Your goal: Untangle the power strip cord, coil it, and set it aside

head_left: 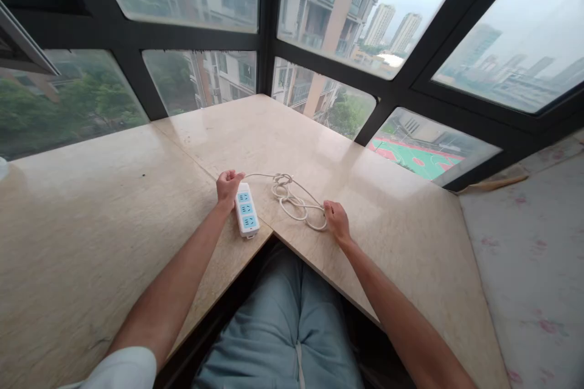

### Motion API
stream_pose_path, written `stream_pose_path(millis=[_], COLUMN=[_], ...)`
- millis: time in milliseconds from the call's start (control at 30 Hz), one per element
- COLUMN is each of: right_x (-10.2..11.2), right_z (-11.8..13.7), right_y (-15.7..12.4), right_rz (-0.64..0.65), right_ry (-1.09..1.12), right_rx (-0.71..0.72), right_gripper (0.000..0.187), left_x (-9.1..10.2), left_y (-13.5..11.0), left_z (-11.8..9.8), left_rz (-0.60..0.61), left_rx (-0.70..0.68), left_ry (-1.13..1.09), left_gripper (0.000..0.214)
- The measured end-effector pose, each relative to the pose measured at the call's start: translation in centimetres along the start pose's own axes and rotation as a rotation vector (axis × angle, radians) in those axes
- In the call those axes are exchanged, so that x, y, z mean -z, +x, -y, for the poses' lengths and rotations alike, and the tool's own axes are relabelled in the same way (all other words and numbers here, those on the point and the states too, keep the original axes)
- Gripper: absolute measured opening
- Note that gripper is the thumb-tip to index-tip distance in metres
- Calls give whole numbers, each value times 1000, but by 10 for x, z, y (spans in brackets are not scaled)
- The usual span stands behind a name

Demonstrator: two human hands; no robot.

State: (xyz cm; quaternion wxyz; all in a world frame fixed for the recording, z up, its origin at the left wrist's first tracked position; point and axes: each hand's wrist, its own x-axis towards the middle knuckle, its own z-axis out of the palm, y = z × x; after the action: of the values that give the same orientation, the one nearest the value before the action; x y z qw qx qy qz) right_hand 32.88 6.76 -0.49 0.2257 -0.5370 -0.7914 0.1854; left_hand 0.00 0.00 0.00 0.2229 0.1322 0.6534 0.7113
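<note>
A white power strip (247,211) with three light-blue socket panels lies on the stone sill, close to its inner front corner. Its off-white cord (292,199) runs from the far end and lies in loose, tangled loops to the right. My left hand (228,186) is closed on the cord beside the strip's far end. On the other side of the loops, my right hand (336,219) is closed round another stretch of the cord. The plug is not visible; my right fist may hide it.
The beige stone sill (114,194) spreads left and right in an angle. Dark window frames (266,42) rise behind it. A flowered wall (524,255) bounds the right side. Below the front edge are my legs (278,322). A white object (3,168) shows at the far left edge.
</note>
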Motion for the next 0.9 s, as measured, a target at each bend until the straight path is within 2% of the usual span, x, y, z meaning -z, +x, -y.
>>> stream_pose_path(millis=[100, 200, 300, 400, 533, 633, 733, 800, 900], right_x=[5, 18, 33, 43, 46, 47, 57, 71, 97], right_z=[-2, -11, -32, -54, -68, -69, -76, -87, -112], right_y=[-10, -25, -44, -66, -99, -124, -147, -159, -176], right_rz=[61, 110, 84, 70, 45, -1, -84, -147, -240], right_ry=[139, 241, 238, 215, 223, 246, 238, 224, 203], right_rx=[111, 203, 166, 99, 167, 261, 301, 275, 172], right_gripper=[41, 44, 44, 40, 33, 28, 25, 24, 23], left_x=[8, 12, 10, 0, -26, -48, -65, -75, -89], left_y=[-2, -8, -20, -44, -105, -168, -227, -257, -286], left_z=[0, -13, -35, -57, -62, -46, -23, -8, 12], left_rz=[43, 40, 26, 66, 274, 544, 813, 907, 974], left_rx=[-62, -138, -229, -308, -431, -502, -591, -582, -493], left_ry=[41, 114, 170, 158, 201, 291, 348, 362, 375], left_gripper=[38, 36, 32, 28, 24, 24, 26, 24, 22])
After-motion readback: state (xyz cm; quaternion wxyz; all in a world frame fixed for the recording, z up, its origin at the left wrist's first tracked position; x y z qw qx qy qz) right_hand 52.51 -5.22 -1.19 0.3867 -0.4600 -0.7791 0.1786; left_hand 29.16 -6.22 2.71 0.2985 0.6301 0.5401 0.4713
